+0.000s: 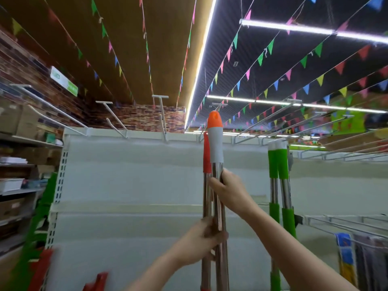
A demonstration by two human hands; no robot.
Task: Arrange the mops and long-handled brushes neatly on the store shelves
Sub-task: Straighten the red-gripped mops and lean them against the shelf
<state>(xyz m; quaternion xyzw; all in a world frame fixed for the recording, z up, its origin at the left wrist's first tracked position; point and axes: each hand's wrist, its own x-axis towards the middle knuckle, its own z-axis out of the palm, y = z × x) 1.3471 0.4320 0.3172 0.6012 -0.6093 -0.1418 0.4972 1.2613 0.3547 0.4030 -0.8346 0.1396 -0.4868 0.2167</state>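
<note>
I hold a steel mop pole [217, 204] upright in front of a white shelf backboard [130, 177]. Its grey sleeve and orange cap [214, 119] reach up to a white peg hook [219, 105]. My right hand [227, 191] grips the pole just below the grey sleeve. My left hand [204, 238] grips lower down. A second steel pole with a red grip [206, 156] stands directly behind it, touching. Two poles with green grips [278, 162] hang to the right.
Several white peg hooks [160, 114] jut from the top rail. Stocked shelves [19, 143] with boxes line the left. Green and red handles [39, 238] blur at lower left. Wire racks with hanging cloths [346, 255] stand at lower right.
</note>
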